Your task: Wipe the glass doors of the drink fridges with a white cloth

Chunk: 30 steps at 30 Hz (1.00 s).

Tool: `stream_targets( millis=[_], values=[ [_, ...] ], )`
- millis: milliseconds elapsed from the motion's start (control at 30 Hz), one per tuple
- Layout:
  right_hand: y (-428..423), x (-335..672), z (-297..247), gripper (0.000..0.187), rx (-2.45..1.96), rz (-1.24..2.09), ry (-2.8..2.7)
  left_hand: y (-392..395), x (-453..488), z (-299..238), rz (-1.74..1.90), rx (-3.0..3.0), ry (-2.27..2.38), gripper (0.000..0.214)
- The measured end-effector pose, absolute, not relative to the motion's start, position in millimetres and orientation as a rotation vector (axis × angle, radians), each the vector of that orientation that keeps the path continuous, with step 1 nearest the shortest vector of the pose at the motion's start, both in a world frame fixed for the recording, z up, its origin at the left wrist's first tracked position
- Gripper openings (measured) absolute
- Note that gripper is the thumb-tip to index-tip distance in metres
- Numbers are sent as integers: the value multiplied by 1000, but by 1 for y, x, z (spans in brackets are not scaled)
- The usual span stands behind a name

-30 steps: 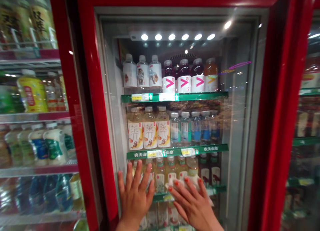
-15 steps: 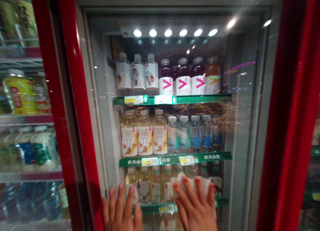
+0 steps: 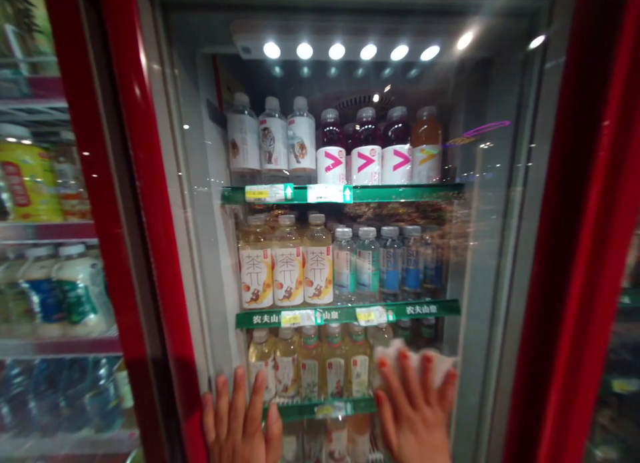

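My right hand [image 3: 417,406] lies spread over a white cloth [image 3: 443,368], holding it against the glass door [image 3: 480,249] of a drinks fridge. The cloth shows beyond the fingertips; the part under the palm is hidden. Red-orange colour marks the nails of this hand. My left hand [image 3: 243,419] rests with fingers stretched out at the lower left of the door, near its frame, with nothing seen in it. Behind the glass, bottles of pale yellow drink [image 3: 336,363] stand between the two hands.
A red door frame [image 3: 145,216] edges the glass on the left, with another red frame [image 3: 580,249] on the right. Green-edged shelves [image 3: 425,309] inside bear several bottles. Shelves with more bottles [image 3: 83,289] stand further left. Lamps reflect in the glass.
My right hand has slid to the right across the glass with the white cloth, uncovering bottles behind it. My left hand stays in about the same place. The view has shifted slightly.
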State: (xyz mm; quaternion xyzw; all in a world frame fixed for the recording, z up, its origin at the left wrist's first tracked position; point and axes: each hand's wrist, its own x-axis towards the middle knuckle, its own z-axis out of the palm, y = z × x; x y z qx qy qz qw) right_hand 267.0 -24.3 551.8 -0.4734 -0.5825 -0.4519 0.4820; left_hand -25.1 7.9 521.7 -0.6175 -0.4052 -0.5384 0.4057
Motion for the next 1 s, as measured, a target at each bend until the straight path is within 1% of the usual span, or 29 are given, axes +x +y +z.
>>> stream_targets(
  millis=[100,167,233,333,400,467,567,633,700,733,800,867,933,1000],
  values=[
    [-14,314,568,69,-1358,-852,-1041,3,-16,530,-1417,-1547,-1035,83],
    [-7,302,587,69,-1377,-806,-972,0,-12,534,-1436,-1536,-1038,80],
    [-9,260,595,74,-1308,-922,-1153,-2,-10,537,-1426,-1550,-1040,80],
    [-21,205,575,75,-1032,-1170,-1641,-4,-11,539,-1431,-1560,-1034,78],
    [-28,208,556,72,-913,-1253,-1806,-5,-10,540,-1448,-1557,-1037,77],
    [-28,241,553,73,-979,-1227,-1715,-5,-9,541,-1450,-1561,-1039,76],
    [-19,288,589,71,-1218,-985,-1304,-6,-7,542,-1449,-1546,-1041,77],
    [-13,282,625,70,-1301,-865,-1131,-7,-6,543,-1461,-1539,-1047,77],
    [-12,245,647,72,-1279,-888,-1198,-7,-6,543,-1469,-1546,-1047,76],
    [-13,223,649,73,-1226,-943,-1315,-7,-7,543,-1465,-1551,-1045,76],
    [-19,188,636,72,-1067,-1086,-1595,-7,-8,542,-1463,-1552,-1035,76],
    [-23,184,611,73,-962,-1201,-1748,-6,-8,540,-1475,-1553,-1032,75],
    [-23,213,595,74,-1034,-1191,-1640,-6,-8,537,-1505,-1557,-1042,73],
    [-18,250,601,73,-1195,-1026,-1349,-5,-7,535,-1532,-1551,-1052,72]
  ],
)
